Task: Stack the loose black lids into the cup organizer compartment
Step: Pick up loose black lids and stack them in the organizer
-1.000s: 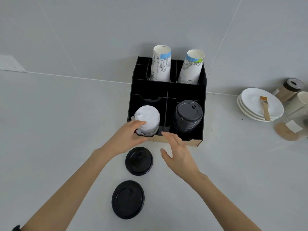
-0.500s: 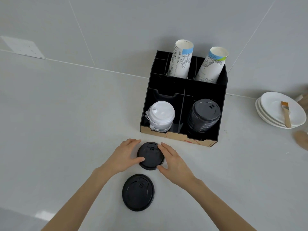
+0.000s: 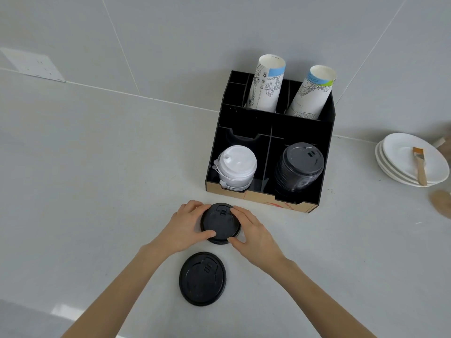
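Step in hand: pickup. Left hand (image 3: 181,228) and right hand (image 3: 253,234) each close a grip on the round black plastic lid (image 3: 220,223) lying on the white counter (image 3: 97,167). Next: lift and seat it on the black lid stack (image 3: 299,167) in the black organizer (image 3: 327,152); a second lid (image 3: 202,278) remains.

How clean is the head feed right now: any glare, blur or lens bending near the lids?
Head view: soft, even light with faint shadows; the lid held between the left hand and right hand is sharp, as is the second lid. A pale glare patch sits on the counter at lower left. Wide-angle bending leans the organizer; the right edge beyond the plates is smeared.
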### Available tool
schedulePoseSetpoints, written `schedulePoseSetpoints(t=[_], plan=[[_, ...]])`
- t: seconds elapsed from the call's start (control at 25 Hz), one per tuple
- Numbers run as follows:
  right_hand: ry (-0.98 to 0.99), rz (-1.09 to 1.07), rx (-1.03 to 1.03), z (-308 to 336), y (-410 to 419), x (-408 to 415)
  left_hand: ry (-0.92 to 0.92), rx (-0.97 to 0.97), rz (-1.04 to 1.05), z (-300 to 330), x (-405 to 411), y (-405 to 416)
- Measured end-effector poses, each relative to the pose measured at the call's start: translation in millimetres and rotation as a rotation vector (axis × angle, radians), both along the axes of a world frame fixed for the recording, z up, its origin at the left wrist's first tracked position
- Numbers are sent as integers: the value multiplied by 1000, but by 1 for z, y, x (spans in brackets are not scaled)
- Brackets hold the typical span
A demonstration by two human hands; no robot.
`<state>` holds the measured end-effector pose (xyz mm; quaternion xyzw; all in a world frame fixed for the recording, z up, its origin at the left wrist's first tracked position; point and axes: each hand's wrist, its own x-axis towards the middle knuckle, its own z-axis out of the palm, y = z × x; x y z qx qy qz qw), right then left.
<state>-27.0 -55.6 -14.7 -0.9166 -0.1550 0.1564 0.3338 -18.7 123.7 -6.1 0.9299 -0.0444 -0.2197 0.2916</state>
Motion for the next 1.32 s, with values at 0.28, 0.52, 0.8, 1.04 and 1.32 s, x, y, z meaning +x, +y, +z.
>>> schedulePoseSetpoints(t=[0.28, 0.52, 0.8, 1.04, 1.32], plan=[[-106, -73, 79, 17, -11, 2, -67, -56, -32, 23, 8, -12], [-209, -172, 165, 40, -30, 8, -192, -93, -107, 52, 26, -30], [-320, -374, 205, 64, -57, 23, -316, -115, -213, 80, 57, -67], [-381, -525, 227, 72, -71, 39, -381, -48, -287, 90, 79, -101], [-373, -610, 243, 65, -83, 54, -329, 4, -378, 90, 111, -124]])
